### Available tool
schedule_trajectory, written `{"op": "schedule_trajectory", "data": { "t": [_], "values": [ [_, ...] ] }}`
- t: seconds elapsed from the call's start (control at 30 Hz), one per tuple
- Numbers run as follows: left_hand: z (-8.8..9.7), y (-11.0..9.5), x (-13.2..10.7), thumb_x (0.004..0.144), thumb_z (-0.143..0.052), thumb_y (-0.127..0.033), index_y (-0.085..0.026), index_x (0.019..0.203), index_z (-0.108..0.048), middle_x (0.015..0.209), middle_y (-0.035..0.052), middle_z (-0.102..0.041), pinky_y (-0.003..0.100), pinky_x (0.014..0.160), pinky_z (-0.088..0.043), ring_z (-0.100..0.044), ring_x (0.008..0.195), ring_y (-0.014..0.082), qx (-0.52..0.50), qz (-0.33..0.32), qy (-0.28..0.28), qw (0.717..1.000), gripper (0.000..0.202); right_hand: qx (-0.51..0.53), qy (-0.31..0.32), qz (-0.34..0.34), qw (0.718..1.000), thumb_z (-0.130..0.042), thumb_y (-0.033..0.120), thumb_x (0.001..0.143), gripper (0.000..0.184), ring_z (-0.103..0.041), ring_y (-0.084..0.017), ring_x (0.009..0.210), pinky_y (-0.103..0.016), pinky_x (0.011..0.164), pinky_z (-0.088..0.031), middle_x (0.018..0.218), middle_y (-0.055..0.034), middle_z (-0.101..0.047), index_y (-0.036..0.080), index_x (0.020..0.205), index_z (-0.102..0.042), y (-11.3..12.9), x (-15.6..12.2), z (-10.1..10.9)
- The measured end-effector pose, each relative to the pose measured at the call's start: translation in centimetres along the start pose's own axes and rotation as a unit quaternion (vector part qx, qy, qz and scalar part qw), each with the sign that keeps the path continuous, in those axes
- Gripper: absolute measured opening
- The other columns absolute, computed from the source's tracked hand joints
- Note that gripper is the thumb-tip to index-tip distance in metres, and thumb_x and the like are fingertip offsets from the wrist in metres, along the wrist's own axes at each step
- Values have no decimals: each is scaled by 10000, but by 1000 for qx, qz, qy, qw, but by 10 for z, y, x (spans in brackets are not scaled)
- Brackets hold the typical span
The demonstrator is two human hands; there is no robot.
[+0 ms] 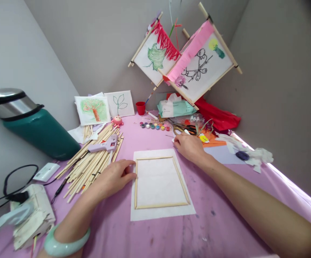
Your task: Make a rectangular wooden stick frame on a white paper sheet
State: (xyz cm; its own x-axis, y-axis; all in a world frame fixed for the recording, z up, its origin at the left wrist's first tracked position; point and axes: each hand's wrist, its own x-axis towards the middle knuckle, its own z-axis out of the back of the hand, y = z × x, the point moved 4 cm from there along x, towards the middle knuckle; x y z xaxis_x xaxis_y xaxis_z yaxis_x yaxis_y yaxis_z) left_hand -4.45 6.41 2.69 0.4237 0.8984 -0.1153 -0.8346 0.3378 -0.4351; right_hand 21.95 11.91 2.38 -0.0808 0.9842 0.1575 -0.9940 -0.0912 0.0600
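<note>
A rectangle of thin wooden sticks [163, 206] lies on a sheet of white paper [162, 186] in front of me. My left hand [117, 177] rests at its left side, thumb and forefinger apart, with the fingertips touching the left stick. Beyond the paper's top right corner is my right hand [189, 146], its fingers curled together on the table. Something small and pale shows at those fingertips, too hidden to name. Just behind that hand lie scissors [180, 128] with dark handles.
A glue gun [108, 144] lies on a pile of sticks [95, 172] at left, near a green bottle [41, 130] and a power strip [34, 215]. Paint pots [155, 126], a red cup [140, 108] and a wipes pack [175, 109] stand behind. Picture hangings [200, 64] dangle above.
</note>
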Motion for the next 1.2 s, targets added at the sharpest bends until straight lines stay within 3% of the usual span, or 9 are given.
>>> {"op": "schedule_trajectory", "data": {
  "t": [0.23, 0.4, 0.67, 0.83, 1.2],
  "values": [
    [1, 0, -1, 820, -531, -361, -197, 1114, -622, 770, 21, -638, 265, 609, -374, -570, 664, 175, -4, -2, -6, 1000, 349, -13, 40, 12, 999, -424, 152, 851, 281, -646, -230, 899, -277, 679, -439, 974, -135, -696, 154, 919, -697, 3, 12, -9],
    [1, -1, -2, 821, -533, -345, -196, 1106, -626, 778, 25, -651, 263, 604, -379, -583, 671, 176, -5, -4, -19, 1000, 336, -9, 36, 24, 999, -461, 171, 844, 247, -646, -239, 890, -288, 710, -436, 950, -149, -704, 139, 899, -699, 4, 19, -6],
    [16, 0, -3, 865, -464, -315, -199, 944, -677, 820, 38, -705, 284, 656, -421, -618, 715, 187, -15, 7, -141, 990, 255, 19, -43, 35, 998, -391, 258, 921, 341, -612, -201, 998, -269, 746, -418, 1163, -72, -642, 244, 1204, -582, 6, 24, 12],
    [22, 0, -5, 862, -476, -298, -207, 816, -667, 765, 18, -701, 274, 647, -421, -614, 681, 174, -7, 9, -207, 978, 217, 7, -38, 14, 999, -416, 275, 904, 288, -635, -219, 883, -280, 627, -394, 1031, -78, -682, 217, 968, -691, -6, 12, 16],
    [28, 10, -7, 814, -552, -326, -201, 743, -563, 683, -6, -612, 270, 607, -392, -550, 621, 151, -15, 75, -295, 952, 145, 26, -96, -88, 991, -431, 329, 871, 283, -622, -246, 890, -316, 619, -398, 999, -65, -686, 213, 918, -684, -57, -26, 17]
  ]
}}
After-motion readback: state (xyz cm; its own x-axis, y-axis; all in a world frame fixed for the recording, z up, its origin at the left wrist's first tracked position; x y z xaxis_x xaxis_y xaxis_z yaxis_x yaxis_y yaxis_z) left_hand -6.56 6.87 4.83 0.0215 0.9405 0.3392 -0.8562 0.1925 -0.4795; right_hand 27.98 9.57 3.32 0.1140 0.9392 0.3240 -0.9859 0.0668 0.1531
